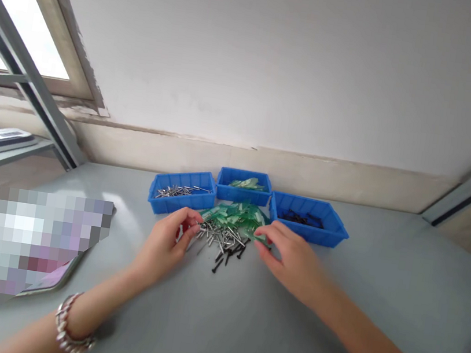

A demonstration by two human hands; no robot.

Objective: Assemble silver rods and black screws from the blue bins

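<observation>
A mixed heap lies on the grey table (214, 325): green translucent plastic pieces (236, 214) at the back, silver rivet-like pins (220, 236) in front, and black screws (229, 253) nearest me. At its left edge is my left hand (172, 238), thumb and fingertips pinched together by the silver pins; whatever lies between them is too small to make out. My right hand (289, 257) is at the heap's right side, with a green plastic piece (262, 239) between thumb and fingers.
Three blue bins stand behind the heap: the left bin (182, 201) holds silver pins, the middle bin (242, 194) green pieces, the right bin (309, 232) black screws. A tablet-like device (49, 285), partly blurred out, lies at left. Metal posts rise on both sides.
</observation>
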